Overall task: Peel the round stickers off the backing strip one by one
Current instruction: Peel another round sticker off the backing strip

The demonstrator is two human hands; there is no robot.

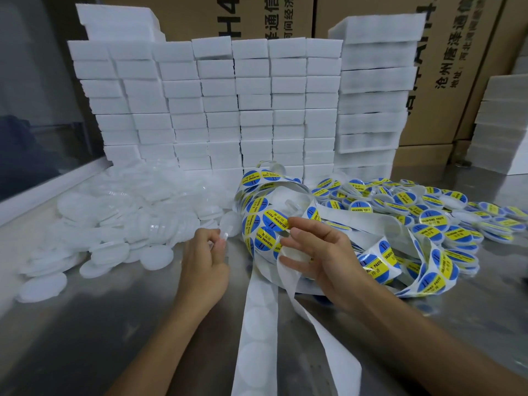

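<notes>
Head view, looking down at a brushed metal table (pixel 85 338). My left hand (pixel 204 264) has its fingers curled, thumb and fingertips pinching a small clear round plastic disc (pixel 225 234) held just left of the sticker loops. My right hand (pixel 320 255) has its thumb and forefinger pinched on the edge of a round blue-and-yellow sticker printed "SOLDERING PASTE" (pixel 275 222); its other fingers are spread under the white paper backing strip (pixel 258 318). Whether this sticker is partly lifted off the strip I cannot tell.

The strip runs from my right hand toward the near edge of the table, bare there, with round outlines showing. Its loaded part coils in loose loops between and beyond my hands and off to the right.

Left of the hands: a heap of plain translucent white round lids (pixel 120 218). Right: a heap of round lids already carrying blue-and-yellow labels (pixel 428 212). Behind both: stacked white foam blocks (pixel 223 104), with brown cardboard cartons (pixel 457 67) behind them.
</notes>
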